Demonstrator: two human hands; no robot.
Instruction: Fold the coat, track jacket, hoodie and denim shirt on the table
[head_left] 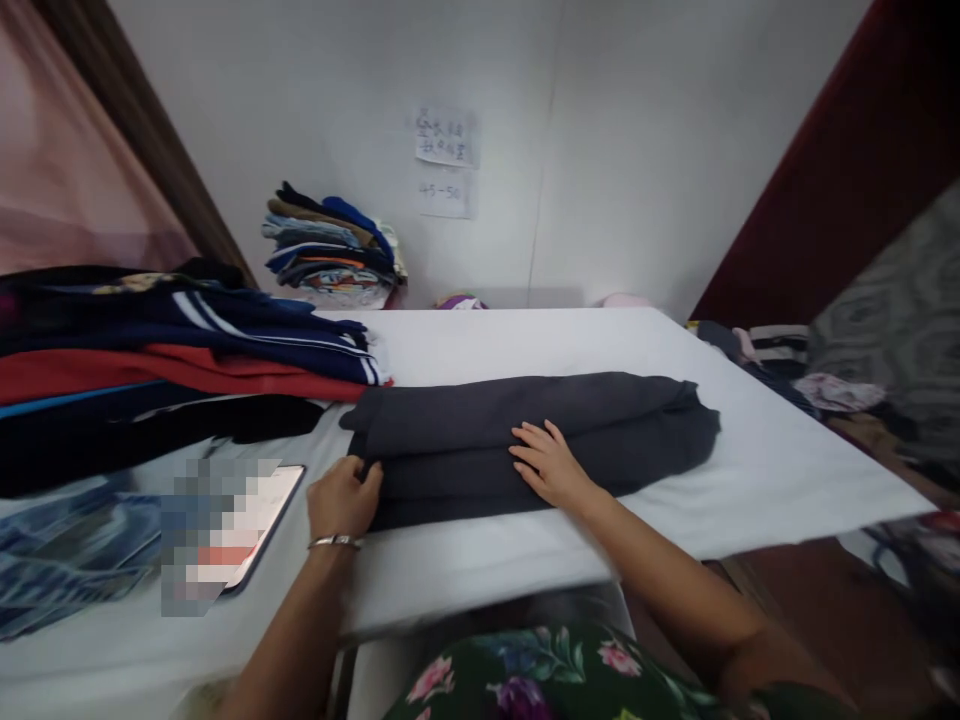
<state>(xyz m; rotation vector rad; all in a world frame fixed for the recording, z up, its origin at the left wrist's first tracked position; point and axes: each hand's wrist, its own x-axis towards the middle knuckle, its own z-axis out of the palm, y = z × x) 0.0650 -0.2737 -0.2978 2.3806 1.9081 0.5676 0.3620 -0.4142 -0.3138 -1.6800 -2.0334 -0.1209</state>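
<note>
A dark grey garment [540, 420], folded lengthwise, lies across the white table [750, 470]. My left hand [343, 497], with a metal bracelet on its wrist, is closed on the garment's left end. My right hand [549, 463] lies flat on the middle of the garment with its fingers stretched out.
A pile of dark blue, red and black clothes [150, 370] covers the table's left side. A phone [259, 525] lies near my left hand, beside blue denim [67, 560]. A stack of folded clothes [330, 248] stands at the back wall. More clothes [795, 370] lie at the right.
</note>
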